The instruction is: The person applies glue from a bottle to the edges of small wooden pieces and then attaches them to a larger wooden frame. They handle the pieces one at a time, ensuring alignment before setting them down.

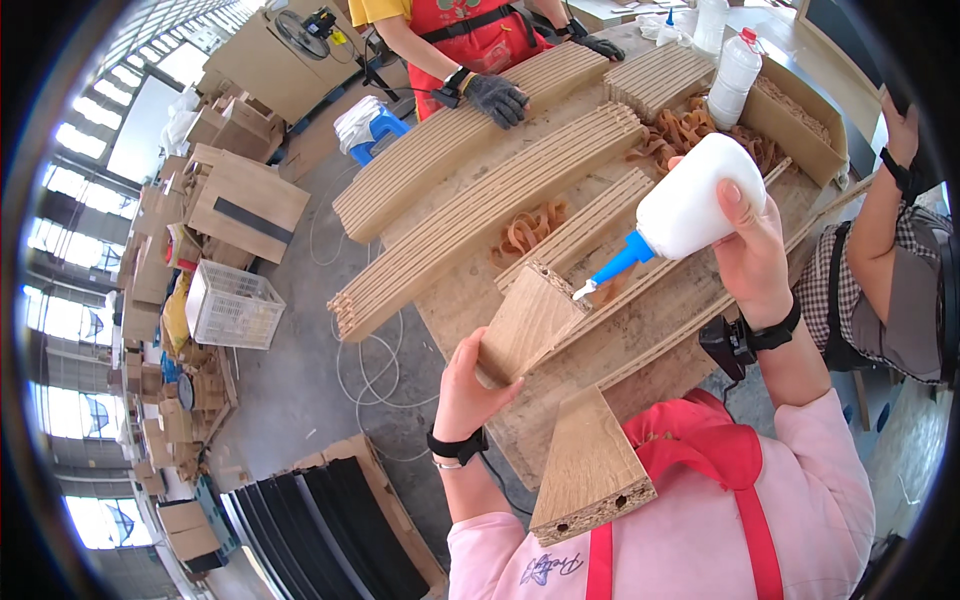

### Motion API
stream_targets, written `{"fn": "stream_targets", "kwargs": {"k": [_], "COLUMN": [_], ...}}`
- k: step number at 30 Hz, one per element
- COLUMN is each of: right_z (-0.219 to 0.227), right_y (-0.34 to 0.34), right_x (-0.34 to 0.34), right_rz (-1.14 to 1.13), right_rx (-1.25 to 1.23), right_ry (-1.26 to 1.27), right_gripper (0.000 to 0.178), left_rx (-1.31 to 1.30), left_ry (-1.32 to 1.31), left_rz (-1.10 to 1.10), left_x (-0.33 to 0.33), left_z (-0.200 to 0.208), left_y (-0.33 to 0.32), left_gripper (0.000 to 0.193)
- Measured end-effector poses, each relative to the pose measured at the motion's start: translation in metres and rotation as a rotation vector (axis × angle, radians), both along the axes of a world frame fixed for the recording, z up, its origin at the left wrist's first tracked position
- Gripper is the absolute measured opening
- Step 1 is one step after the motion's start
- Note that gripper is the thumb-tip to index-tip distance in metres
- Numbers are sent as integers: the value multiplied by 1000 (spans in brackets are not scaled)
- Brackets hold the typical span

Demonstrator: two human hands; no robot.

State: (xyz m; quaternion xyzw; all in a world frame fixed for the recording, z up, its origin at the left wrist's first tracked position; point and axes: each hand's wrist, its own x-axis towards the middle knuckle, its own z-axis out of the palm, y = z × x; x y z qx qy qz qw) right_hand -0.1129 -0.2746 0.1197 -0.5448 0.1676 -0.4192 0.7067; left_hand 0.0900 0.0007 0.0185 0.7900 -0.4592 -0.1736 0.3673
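My left hand (470, 385) grips a short wood-grain chipboard piece (530, 325), thumb and fingers on its edges, with its raw end facing up and away. In my right hand (755, 250) is a white glue bottle (690, 200), tipped down toward the left. Its blue nozzle (622, 262) points at that raw end, and a white blob shows at the tip. Whether the tip touches the board, I cannot tell. Close to my chest lies another wood-grain piece (595, 465), its chipboard end showing two dark holes.
Rows of stacked boards (490, 215) lie across the worktable (450, 320), beside curled orange strips (530, 232). A clear bottle (735, 80) stands at the back right. Opposite, a co-worker's gloved hand (497, 98) rests on boards. Another person's arm (885, 225) is at the right.
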Motion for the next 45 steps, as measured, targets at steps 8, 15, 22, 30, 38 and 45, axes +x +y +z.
{"fn": "stream_targets", "kwargs": {"k": [8,15,22,30,38,45], "right_z": [7,21,24,8,-22,-24], "right_y": [5,14,21,11,-9,-22], "right_x": [1,1,-2,-2,-21,-38], "right_rz": [9,8,51,17,-34,-36], "right_rx": [-106,-298,-399,186,556,532], "right_ry": [-52,-45,-34,-132,-119,-141], "right_gripper": [63,77,78,59,40,40], "left_rx": [-8,-10,-32,-53,132,196], "left_ry": [-30,-28,3,32,89,13], "left_rz": [-12,-24,-39,-30,32,160], "left_x": [-1,0,-1,-4,13,57], "left_z": [-2,-4,-4,-3,-25,-64], "left_y": [0,2,-1,0,5,-8], "left_gripper": [80,78,77,81,78,80]}}
